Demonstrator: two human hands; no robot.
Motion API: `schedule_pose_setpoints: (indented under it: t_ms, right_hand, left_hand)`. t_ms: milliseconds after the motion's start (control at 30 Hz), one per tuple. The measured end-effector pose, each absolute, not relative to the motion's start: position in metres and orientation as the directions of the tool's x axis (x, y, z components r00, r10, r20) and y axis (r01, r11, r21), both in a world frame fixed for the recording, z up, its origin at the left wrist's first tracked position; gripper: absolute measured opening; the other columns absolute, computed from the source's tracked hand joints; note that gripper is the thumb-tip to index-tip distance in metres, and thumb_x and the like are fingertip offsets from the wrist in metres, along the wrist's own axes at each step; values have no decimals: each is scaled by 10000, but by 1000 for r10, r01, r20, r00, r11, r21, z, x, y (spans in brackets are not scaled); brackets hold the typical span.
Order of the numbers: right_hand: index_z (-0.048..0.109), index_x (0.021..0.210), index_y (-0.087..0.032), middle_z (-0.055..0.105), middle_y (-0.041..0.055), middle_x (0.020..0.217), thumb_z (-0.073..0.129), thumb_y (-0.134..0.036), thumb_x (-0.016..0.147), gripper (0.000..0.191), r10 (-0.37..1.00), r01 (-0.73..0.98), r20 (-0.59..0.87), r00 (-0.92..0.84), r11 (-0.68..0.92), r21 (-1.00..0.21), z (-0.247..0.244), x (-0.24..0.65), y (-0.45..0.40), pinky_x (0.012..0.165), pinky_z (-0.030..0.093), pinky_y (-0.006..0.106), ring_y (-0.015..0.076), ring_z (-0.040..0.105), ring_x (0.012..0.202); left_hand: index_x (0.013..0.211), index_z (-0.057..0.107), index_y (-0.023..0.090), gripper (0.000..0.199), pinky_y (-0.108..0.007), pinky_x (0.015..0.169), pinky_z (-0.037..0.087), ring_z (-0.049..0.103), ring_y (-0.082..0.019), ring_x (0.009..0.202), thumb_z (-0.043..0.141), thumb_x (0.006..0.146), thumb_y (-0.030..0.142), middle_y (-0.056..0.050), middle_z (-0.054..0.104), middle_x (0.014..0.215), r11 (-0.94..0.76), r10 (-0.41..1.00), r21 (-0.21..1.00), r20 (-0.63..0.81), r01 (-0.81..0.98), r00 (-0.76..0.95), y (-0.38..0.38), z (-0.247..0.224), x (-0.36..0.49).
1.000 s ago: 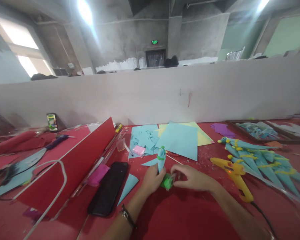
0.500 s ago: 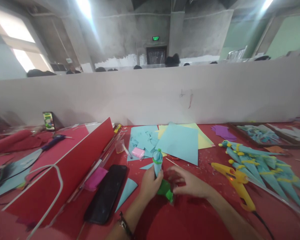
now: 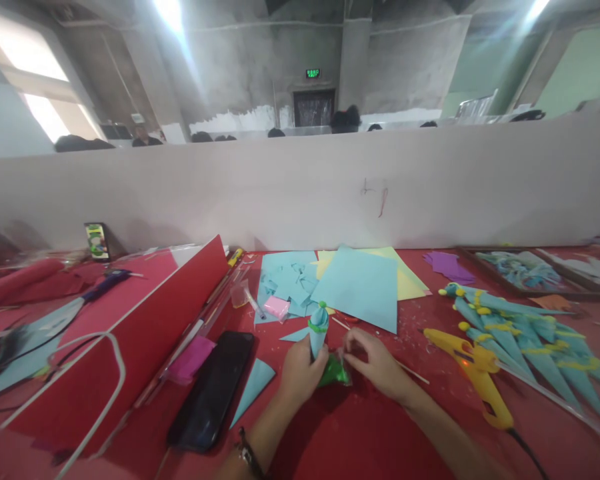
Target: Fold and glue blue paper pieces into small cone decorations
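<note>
On the left we're seeing a red board (image 3: 130, 353) standing at a slant on the red table (image 3: 380, 440), w/ a bright pink packet (image 3: 191, 359) lying just R of it. Next, nearer us, a black phone (image 3: 213, 392) is lying flat, & a blue paper piece (image 3: 254, 387) is resting btwn it & our L hand (image 3: 303, 367). Farther back, a small pale-pink packet (image 3: 277, 307) is sitting on blue scraps (image 3: 290, 283).

Center: our L hand is closing firmly round the lower part of a blue paper cone (image 3: 319, 327), holding it abt. upright, w/ its green-trimmed top showing above the fist. A green packet (image 3: 334, 371) in clear wrap is lying btwn our hands, just R of the L hand & below the cone; can't tell if the L hand is gripping it too. Our R hand (image 3: 373, 360) is hovering half-open, fingers curling at the wrap's R edge; can't tell if they're pinching it. The cone is staying clear of the R hand, up & to its left.

Beyond, a blue sheet (image 3: 360, 287) is overlapping a yellow sheet (image 3: 403, 275). On the right, a yellow glue gun (image 3: 473, 367) is lying beside a pile of blue cones w/ yellow trim (image 3: 525, 333).
</note>
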State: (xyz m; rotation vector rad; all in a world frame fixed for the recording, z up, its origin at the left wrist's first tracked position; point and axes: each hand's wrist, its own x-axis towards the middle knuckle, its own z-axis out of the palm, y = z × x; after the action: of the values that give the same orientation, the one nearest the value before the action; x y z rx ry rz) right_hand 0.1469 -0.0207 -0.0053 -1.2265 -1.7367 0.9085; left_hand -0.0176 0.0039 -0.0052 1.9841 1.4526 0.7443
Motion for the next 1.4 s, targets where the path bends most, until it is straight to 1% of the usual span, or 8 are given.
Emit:
schedule_pose_setpoints:
  t_ms: [100, 333, 533, 700, 867, 1033, 1233, 1400]
  right_hand:
    - [554, 666, -173, 551, 30, 740, 531, -200, 731, 75, 949, 413, 215, -229, 295, -862, -10, 147, -17, 693, 426, 286, 158, 534, 731]
    - [683, 838, -199, 575, 85, 1029, 553, -300, 746, 188, 927, 355, 157, -340, 281, -891, -10, 153, -16, 877, 386, 336, 201, 529, 982]
    - [682, 755, -173, 606, 75, 897, 576, -264, 715, 146, 948, 355, 140, -284, 240, -903, -12, 147, -17, 799, 425, 301, 181, 565, 866]
    - [670, 779, -170, 638, 71, 791, 533, -236, 736, 158, 970, 454, 147, -196, 222, -863, -15, 143, -18, 741, 426, 318, 193, 572, 786]
    - [658, 739, -176, 627, 51, 777, 543, -207, 705, 123, 966, 425, 138, -218, 222, -878, -17, 142, -18, 714, 426, 294, 182, 565, 767]
    - [589, 604, -158, 551, 10, 656, 512, -139, 667, 101, 957, 393, 152, -246, 242, -887, -14, 137, -21, 596, 400, 238, 138, 518, 643]
    - [581, 636, -146, 560, 23, 696, 474, -159, 697, 124, 951, 420, 136, -279, 248, -873, -8, 137, -24, 608, 400, 255, 145, 512, 658]
    - [563, 705, -158, 582, 23, 720, 492, -262, 736, 130, 973, 350, 85, -215, 158, -924, -8, 144, -22, 678, 421, 284, 149, 534, 694]
  left_hand:
    - [672, 496, 162, 213, -219, 525, 295, 510, -138, 564, 381, 781, 304, -16, 543, 585, -244, 965, 710, 109, 661, 239, 3, -4, -17]
    - [687, 534, 157, 261, -223, 540, 299, 546, -148, 598, 347, 806, 297, -34, 581, 612, -246, 965, 681, 103, 689, 243, 0, -2, -17]
    - [740, 559, 158, 254, -223, 553, 297, 566, -153, 637, 350, 808, 286, -44, 605, 652, -236, 966, 631, 68, 739, 250, -1, -2, -16]
    - [734, 552, 153, 259, -235, 548, 279, 566, -161, 629, 349, 817, 291, -54, 609, 648, -262, 961, 574, 78, 776, 267, -2, -2, -15]
    - [782, 558, 150, 257, -245, 542, 267, 579, -173, 635, 344, 825, 286, -65, 628, 677, -276, 957, 526, 72, 804, 281, -4, -2, -14]
    - [821, 565, 143, 234, -253, 537, 270, 599, -194, 662, 365, 814, 265, -85, 647, 714, -300, 950, 463, 65, 834, 305, -5, 0, -11]
    - [844, 560, 133, 246, -261, 558, 303, 610, -219, 710, 371, 811, 286, -113, 658, 774, -327, 942, 367, 54, 871, 331, -6, 4, -9]
    - [883, 557, 139, 260, -263, 534, 295, 615, -228, 708, 365, 812, 299, -108, 655, 770, -329, 940, 386, 45, 862, 338, -5, 4, -9]
